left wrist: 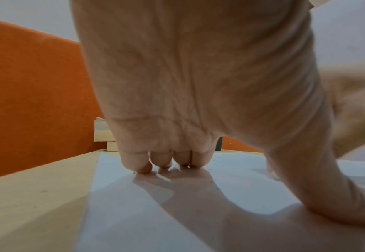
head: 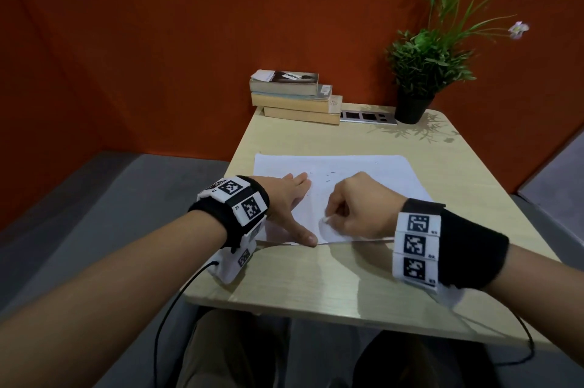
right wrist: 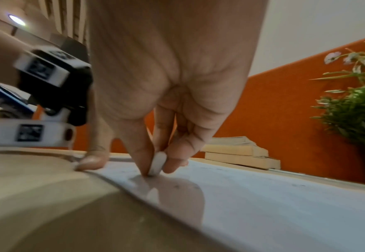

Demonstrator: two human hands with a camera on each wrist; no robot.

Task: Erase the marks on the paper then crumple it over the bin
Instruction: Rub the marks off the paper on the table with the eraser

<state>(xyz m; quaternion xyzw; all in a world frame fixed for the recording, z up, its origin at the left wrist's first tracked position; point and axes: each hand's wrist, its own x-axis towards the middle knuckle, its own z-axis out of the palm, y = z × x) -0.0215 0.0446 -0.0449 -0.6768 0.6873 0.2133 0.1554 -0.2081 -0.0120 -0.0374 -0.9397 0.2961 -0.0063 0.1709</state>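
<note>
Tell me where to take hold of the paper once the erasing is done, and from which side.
Probably the paper's far right corner, coming in from the right. It lies flat on the table, the left hand presses its near left part and the right hand pinches the eraser near the front edge, so that corner is bare. Slide fingers under the edge, then gather inward.

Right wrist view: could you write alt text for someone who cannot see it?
The right hand pinches a small white eraser upright against a white sheet of paper on a wooden table. The left hand's thumb presses the sheet's near edge; stacked books and a potted plant stand behind.
</note>
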